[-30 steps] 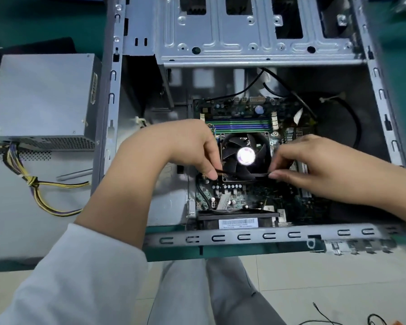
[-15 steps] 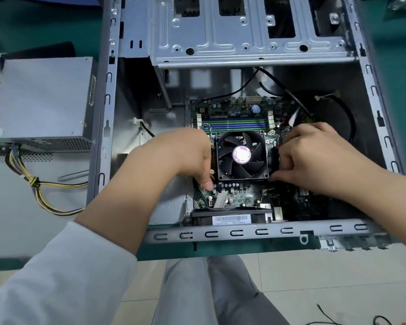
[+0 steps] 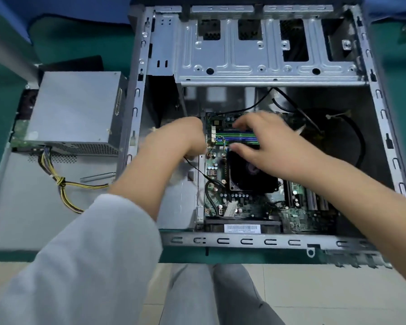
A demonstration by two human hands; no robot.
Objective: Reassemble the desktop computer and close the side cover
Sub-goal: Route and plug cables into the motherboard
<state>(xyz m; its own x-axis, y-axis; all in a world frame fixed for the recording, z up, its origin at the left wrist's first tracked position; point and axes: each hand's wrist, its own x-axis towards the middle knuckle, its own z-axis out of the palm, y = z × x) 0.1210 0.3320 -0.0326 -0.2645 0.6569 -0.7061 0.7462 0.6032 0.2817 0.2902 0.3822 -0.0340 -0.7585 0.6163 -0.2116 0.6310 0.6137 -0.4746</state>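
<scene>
Green counter point(image 3: 85, 45) carries our open computer case point(image 3: 274, 73), with the power supply point(image 3: 73, 106) outside it, left of our fingers. Our right hand point(image 3: 274, 146) spreads relaxed fingers over the cooler fan point(image 3: 251, 177) and memory sticks point(image 3: 234, 137). Our left hand point(image 3: 185, 137) is blurred; its grip we cannot tell. Careless pressure might snag the thin cable point(image 3: 197, 170) below.

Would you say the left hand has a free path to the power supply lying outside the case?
Probably yes: the power supply lies uncovered on the left, outside the case wall, and the left hand would only need lifting over that wall.
</scene>
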